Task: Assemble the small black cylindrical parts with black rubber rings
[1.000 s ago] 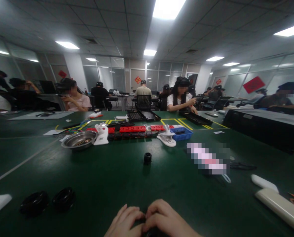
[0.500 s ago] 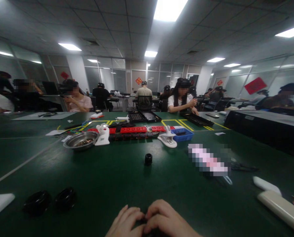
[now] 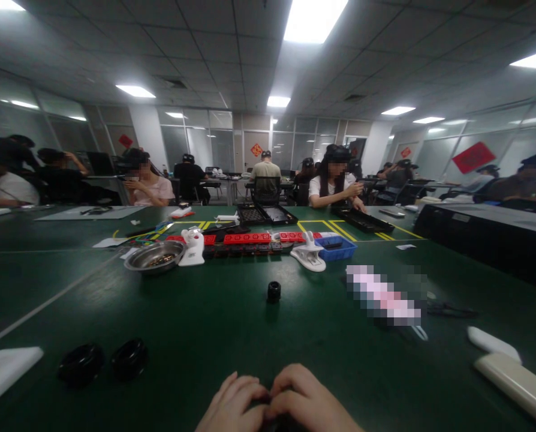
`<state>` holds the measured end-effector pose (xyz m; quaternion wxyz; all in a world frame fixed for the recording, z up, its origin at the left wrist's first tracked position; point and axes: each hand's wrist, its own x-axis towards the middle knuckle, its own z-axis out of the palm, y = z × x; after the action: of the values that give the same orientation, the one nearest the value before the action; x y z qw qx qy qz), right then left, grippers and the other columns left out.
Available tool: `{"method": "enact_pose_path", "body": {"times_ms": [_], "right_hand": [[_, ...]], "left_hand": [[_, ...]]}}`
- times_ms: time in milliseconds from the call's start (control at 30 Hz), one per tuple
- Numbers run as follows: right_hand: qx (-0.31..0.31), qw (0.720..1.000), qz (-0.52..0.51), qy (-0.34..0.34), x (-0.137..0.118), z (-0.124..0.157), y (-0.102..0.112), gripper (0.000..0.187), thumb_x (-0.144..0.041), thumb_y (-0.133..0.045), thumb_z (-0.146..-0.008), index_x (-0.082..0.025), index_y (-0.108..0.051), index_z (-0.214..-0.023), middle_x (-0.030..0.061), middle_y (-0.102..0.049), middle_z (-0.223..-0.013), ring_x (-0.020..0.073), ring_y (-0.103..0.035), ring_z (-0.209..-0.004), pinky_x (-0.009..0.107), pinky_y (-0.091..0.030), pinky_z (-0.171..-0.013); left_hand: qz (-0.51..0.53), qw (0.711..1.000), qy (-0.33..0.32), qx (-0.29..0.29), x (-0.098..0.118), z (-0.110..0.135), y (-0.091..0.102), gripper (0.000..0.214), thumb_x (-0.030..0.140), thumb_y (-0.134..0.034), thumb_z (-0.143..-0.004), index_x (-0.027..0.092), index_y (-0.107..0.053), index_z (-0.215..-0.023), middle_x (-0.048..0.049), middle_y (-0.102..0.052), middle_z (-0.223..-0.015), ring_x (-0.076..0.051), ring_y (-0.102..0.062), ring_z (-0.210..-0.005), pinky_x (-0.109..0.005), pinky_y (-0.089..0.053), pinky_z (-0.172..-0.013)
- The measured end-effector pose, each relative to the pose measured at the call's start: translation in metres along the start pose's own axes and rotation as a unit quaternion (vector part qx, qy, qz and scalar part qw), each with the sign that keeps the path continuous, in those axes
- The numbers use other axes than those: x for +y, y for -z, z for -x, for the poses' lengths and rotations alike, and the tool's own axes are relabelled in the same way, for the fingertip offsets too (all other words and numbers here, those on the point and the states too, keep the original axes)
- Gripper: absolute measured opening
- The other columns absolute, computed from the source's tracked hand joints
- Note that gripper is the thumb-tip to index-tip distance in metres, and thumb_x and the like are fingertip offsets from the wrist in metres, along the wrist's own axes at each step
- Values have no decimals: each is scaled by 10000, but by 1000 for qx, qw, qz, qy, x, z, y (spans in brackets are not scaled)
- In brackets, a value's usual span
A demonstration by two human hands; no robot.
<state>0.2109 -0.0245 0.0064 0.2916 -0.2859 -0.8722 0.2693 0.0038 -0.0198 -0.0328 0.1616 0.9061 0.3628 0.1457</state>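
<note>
My left hand (image 3: 238, 403) and my right hand (image 3: 307, 398) meet at the bottom edge of the head view, fingers curled inward with fingertips together. Between and under them shows a sliver of something dark, mostly hidden by the fingers, so its kind cannot be made out. Straight ahead of the hands a small black ribbed, roll-like piece (image 3: 274, 292) stands upright on the green table. Off to the left lie two larger glossy black rings, one (image 3: 81, 364) farther out and the other (image 3: 130, 359) nearer to my left hand.
Farther back are a steel bowl (image 3: 154, 258) holding small metal pieces, white clamps (image 3: 309, 254), red strips (image 3: 247, 238) and a blue tray (image 3: 335, 247). On the right sit a blurred pink item (image 3: 382, 294) and a beige bar (image 3: 517, 387). A person (image 3: 335, 180) works across the table.
The whole view has shifted slightly, so table items appear a little farther right. My hands keep the same curled pose together.
</note>
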Motion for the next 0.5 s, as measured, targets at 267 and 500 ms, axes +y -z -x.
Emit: {"method": "enact_pose_path", "body": {"times_ms": [267,500], "right_hand": [[-2,998,-60,20,-11,-3,5,488,-517,-487,-809,-173,-492,-1156,142,-571,-1113,240,-523,-1027,385,-420,-894],[12,1000,11,-5,-10,-3,2,320,-458,-470,-835,-186,-622,-909,101,-575,-933,209,-548,-908,326,-465,-771]], "left_hand": [[18,1000,-17,-5,2,1,4,488,561,-594,-727,314,-528,-1143,-44,-569,-1177,-253,-494,-1110,-491,-315,-1010],[7,1000,-27,-6,-6,0,-2,428,511,-600,-751,337,-530,-1136,-25,-590,-1131,-259,-498,-1105,-508,-340,-988]]}}
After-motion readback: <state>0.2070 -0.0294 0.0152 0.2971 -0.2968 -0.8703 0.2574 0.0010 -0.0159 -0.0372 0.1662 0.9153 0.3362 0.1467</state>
